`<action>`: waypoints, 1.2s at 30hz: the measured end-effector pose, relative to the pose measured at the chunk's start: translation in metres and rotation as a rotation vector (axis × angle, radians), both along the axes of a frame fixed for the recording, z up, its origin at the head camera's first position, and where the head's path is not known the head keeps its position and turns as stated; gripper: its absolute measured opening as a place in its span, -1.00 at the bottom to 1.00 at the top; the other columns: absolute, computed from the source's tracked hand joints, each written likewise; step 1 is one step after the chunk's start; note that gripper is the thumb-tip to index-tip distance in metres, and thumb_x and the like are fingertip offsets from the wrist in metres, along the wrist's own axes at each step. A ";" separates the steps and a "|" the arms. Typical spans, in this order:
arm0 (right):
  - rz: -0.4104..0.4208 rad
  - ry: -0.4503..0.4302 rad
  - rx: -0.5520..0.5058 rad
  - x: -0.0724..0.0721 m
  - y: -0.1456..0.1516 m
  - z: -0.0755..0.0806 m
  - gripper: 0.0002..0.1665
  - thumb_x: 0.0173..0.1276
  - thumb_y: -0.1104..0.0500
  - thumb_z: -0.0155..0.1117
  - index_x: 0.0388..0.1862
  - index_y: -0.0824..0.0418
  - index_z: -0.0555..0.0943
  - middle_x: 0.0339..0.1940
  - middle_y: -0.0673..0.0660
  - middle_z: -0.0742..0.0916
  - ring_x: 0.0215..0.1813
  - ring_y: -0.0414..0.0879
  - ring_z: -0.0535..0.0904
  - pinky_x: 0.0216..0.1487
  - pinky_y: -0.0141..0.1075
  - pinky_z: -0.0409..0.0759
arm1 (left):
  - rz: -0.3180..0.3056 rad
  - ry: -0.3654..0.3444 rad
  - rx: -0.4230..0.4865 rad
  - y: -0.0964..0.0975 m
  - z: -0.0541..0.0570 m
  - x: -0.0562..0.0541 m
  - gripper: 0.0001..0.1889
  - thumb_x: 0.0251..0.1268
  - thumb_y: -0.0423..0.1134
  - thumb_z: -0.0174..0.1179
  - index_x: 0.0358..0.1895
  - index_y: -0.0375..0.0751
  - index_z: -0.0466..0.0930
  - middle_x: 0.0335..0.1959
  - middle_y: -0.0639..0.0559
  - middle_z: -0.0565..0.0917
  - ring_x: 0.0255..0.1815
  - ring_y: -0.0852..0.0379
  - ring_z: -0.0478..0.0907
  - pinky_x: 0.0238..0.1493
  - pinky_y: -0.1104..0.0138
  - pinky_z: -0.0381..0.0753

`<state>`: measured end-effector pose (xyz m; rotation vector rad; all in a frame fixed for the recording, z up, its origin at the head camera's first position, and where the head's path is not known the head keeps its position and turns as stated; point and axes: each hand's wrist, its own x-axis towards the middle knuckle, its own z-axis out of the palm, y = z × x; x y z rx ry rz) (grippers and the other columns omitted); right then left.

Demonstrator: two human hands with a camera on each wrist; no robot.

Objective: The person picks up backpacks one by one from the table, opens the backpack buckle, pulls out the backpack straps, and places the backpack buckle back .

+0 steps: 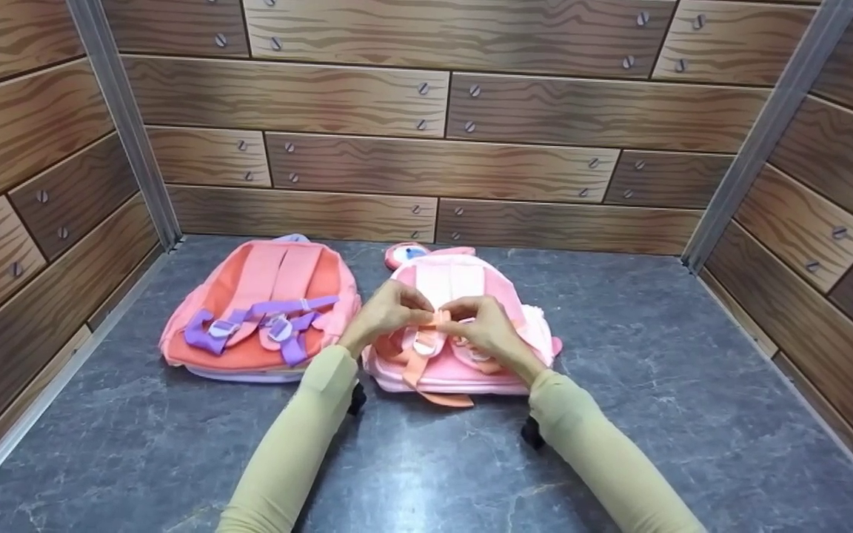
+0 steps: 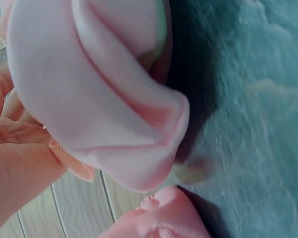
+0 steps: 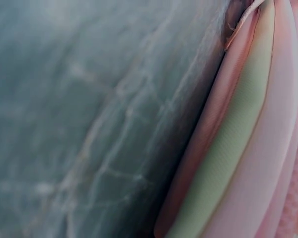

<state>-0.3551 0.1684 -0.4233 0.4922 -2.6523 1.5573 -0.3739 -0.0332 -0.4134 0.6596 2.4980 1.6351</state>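
A small pink backpack (image 1: 504, 289) lies with its shoulder straps facing up, and both hands are over its middle. Between thumb and fingers, the left hand (image 1: 386, 311) pinches one side of an orange webbing strap (image 1: 441, 318). From the other side, the right hand (image 1: 492, 327) pinches the same strap. Just below sits a pale buckle (image 1: 425, 343), and a loose orange strap end trails past the bag's lower edge. The left wrist view has the left hand (image 2: 22, 158) beside orange webbing (image 2: 72, 161), partly behind pink fabric (image 2: 54, 74). Only the bag's layered side (image 3: 268, 144) shows in the right wrist view.
Left of the pink bag lies a coral backpack (image 1: 238, 285) with purple straps (image 1: 208, 337) and buckles. A stuffed eye-like piece (image 1: 408, 254) sticks out behind the pink bag. Wood-print walls (image 1: 441, 163) enclose the dark marbled table (image 1: 641, 355) at the back and sides.
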 end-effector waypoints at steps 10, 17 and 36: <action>0.007 0.009 -0.016 -0.001 0.001 -0.002 -0.73 0.12 0.21 0.52 -0.16 0.17 0.76 -0.29 0.08 0.78 -0.19 -0.17 0.64 -0.28 -0.44 0.57 | 0.013 0.029 0.043 0.008 -0.005 -0.002 -0.90 0.10 -0.43 0.34 -0.30 -0.39 0.73 -0.48 -0.04 0.72 -0.48 0.24 0.52 -0.39 0.46 0.49; -0.002 -0.059 -0.045 0.000 0.000 -0.003 -0.72 0.12 0.22 0.51 -0.15 0.20 0.76 -0.27 0.07 0.79 -0.25 -0.23 0.62 -0.33 -0.45 0.55 | -0.037 0.011 0.054 0.004 -0.005 0.000 -0.88 0.14 -0.42 0.34 -0.27 -0.42 0.72 -0.43 -0.06 0.72 -0.43 0.25 0.55 -0.30 0.45 0.54; -0.045 -0.106 -0.072 0.001 -0.001 0.005 -0.74 0.08 0.22 0.55 -0.21 0.18 0.76 -0.34 0.02 0.77 -0.33 -0.23 0.58 -0.38 -0.44 0.50 | -0.020 0.024 0.073 0.006 -0.001 0.000 -0.89 0.12 -0.44 0.34 -0.28 -0.43 0.73 -0.38 -0.20 0.74 -0.44 0.22 0.56 -0.30 0.43 0.55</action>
